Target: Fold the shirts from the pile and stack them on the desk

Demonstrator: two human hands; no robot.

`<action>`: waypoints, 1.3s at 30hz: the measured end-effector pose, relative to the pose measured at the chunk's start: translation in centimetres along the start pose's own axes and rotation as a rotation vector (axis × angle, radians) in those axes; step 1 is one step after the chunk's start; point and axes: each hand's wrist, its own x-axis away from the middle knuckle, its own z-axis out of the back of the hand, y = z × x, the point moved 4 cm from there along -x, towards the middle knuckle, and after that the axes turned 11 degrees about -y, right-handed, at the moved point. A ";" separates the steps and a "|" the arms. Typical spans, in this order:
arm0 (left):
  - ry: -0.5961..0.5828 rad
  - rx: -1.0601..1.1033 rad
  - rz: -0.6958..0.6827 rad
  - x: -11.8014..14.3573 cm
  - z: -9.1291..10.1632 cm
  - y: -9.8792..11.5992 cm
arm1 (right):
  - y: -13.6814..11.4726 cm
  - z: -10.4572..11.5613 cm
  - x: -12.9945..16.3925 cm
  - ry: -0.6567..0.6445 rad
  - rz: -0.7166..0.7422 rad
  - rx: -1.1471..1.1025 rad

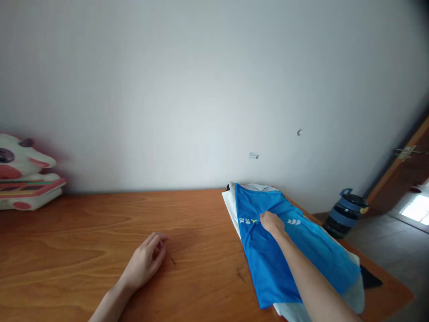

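A blue cloth (264, 268) with white printed characters and a white logo lies over white fabric (231, 208) on the right part of the wooden table. My right hand (272, 222) is closed on the middle of the blue cloth, and creases run out from its fingers. The forearm crosses over the cloth's front half. To the left, my left hand (145, 260) rests on the bare wood with fingers loosely curled. A gap shows between its thumb and forefinger, and nothing is in it.
The wooden table (110, 232) meets a white wall. A toy keyboard with a cow head (30, 179) stands at the far left. A dark flat object (370, 278) pokes out beyond the fabric. A dark blue bottle (346, 212) and a wooden door (398, 179) are at right.
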 end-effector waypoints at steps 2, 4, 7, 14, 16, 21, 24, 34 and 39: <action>0.009 -0.017 -0.011 0.0 -0.1 -0.1 | -2.0 0.6 0.4 0.051 0.088 -0.074; 0.021 -0.046 -0.019 0.1 -0.2 -0.2 | -5.3 0.6 1.4 0.098 0.217 -0.162; 0.021 -0.093 -0.034 0.3 0.0 0.2 | -11.8 -0.5 4.7 0.095 0.477 -0.317; 0.120 -0.018 -0.015 1.0 1.0 2.1 | -21.4 -3.9 18.4 -0.540 1.103 -0.988; 0.113 -0.031 0.015 1.3 0.7 2.0 | -21.1 -4.5 19.6 -0.660 1.138 -1.079; -0.245 -0.168 0.171 1.6 -1.2 2.0 | -16.1 -8.5 13.9 -0.226 0.962 -0.856; -0.448 -0.221 0.310 1.4 -1.8 2.7 | -12.8 -12.7 10.5 -0.074 0.857 -0.795; -0.150 0.046 0.351 0.1 0.7 1.4 | -9.9 -17.8 8.6 -0.038 0.826 -0.686; 0.257 -0.099 0.310 1.3 9.6 -1.2 | -9.2 -18.8 6.8 -0.082 0.728 -0.754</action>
